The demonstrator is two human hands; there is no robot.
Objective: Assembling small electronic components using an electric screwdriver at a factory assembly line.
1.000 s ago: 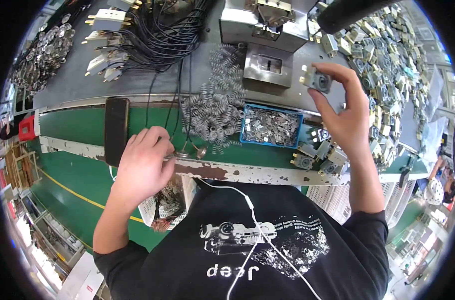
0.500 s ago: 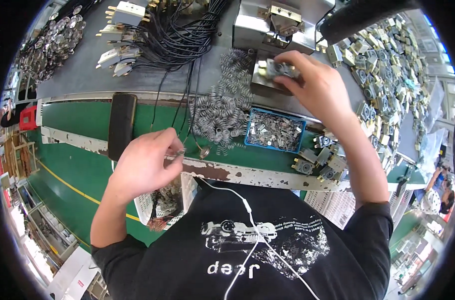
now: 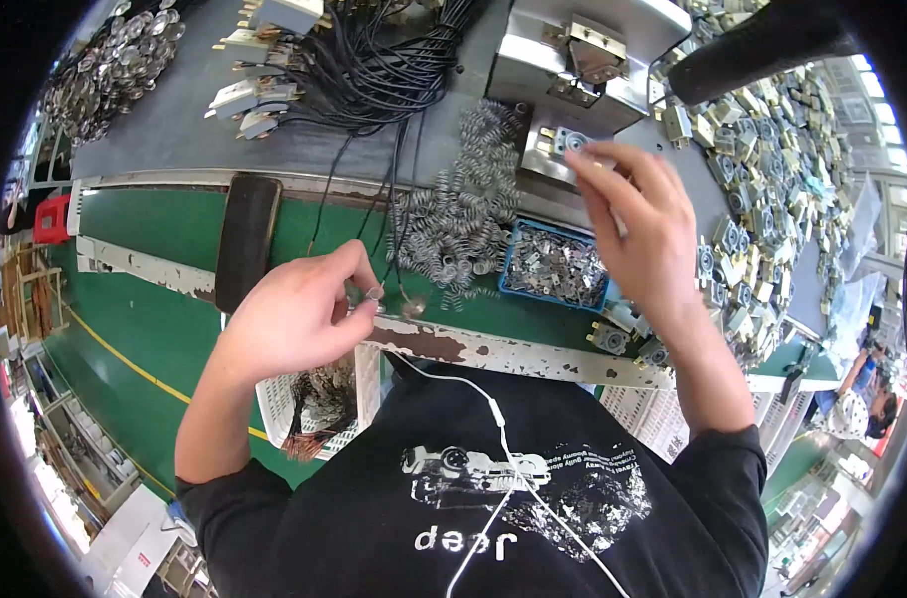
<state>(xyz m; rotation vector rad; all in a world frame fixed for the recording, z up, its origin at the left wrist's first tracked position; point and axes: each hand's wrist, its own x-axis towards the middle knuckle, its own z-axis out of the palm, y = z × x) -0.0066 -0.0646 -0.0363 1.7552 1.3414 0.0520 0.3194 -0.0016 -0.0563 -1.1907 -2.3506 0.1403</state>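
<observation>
A grey plug housing (image 3: 570, 140) with brass pins and a round recess lies on a small steel block (image 3: 545, 165) in front of the metal press fixture. My right hand (image 3: 645, 204) is closed at its near right edge, thumb and fingertips pressed together against it. Lower left, my left hand (image 3: 309, 304) pinches a small shiny metal piece (image 3: 375, 294) at the end of a thin wire; the fingers partly hide it. Beside it another black cable hangs down to a round metal disc (image 3: 412, 307).
Loose springs (image 3: 453, 214) are heaped beside a blue tray (image 3: 556, 264) of small metal parts. Many grey housings (image 3: 757, 189) cover the right side. Black cables (image 3: 394, 85) with plugs, metal discs (image 3: 125, 70) and a phone (image 3: 247, 239) are at the left. A dark bar (image 3: 762, 50) overhangs the upper right.
The housing, blurred in my right fingers before, now rests on the steel block, and that hand has drawn back to its edge. The left hand keeps its pinch. The whole view has shifted slightly.
</observation>
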